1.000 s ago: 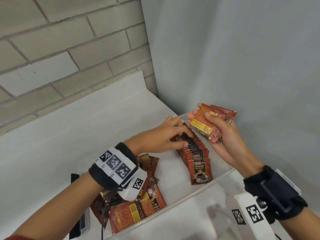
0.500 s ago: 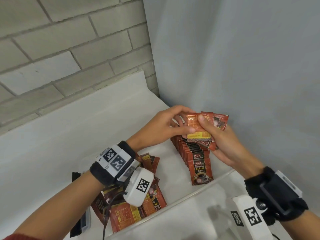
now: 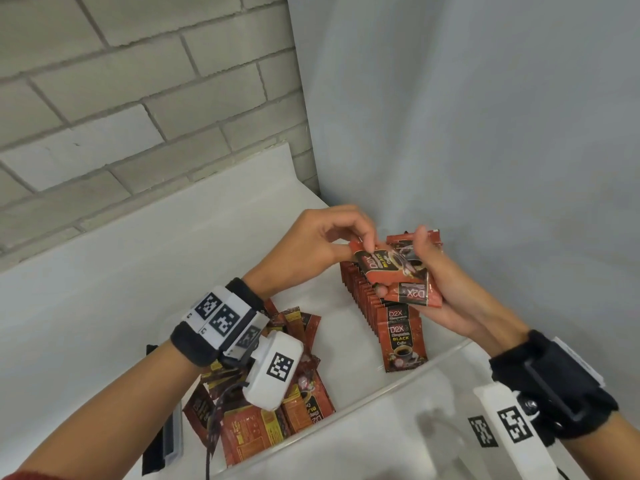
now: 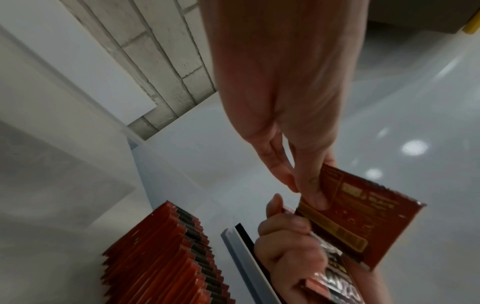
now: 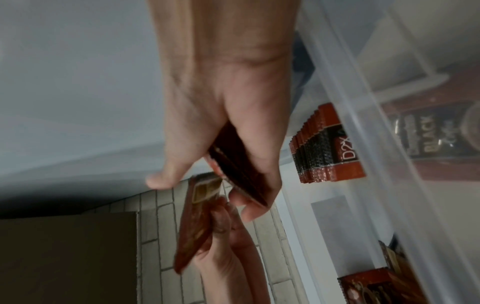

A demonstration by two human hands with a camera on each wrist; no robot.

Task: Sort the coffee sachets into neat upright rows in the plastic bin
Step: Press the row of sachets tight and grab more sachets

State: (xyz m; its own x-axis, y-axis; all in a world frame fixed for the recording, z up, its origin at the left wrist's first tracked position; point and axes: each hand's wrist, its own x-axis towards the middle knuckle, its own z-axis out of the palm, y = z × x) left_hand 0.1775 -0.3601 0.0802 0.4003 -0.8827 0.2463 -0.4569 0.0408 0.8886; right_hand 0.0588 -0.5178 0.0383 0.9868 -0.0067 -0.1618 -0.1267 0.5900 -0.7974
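Observation:
Red-and-black coffee sachets stand in an upright row along the right side of the clear plastic bin. A loose pile of sachets lies at the bin's left, partly hidden by my left wrist. My right hand grips a small stack of sachets above the row's far end. My left hand pinches the top edge of one sachet, printed face up, lying across that stack. The left wrist view shows that pinched sachet from its yellow-labelled back. In the right wrist view the stack sits in my palm.
The bin sits on a white shelf in a corner between a brick wall and a pale grey wall. A black and grey flat object lies just outside the bin's left side. The bin floor between pile and row is bare.
My left hand left the upright row, rose to the stack in my right hand and took hold of the top sachet. That sachet has turned from its yellow back to its printed face.

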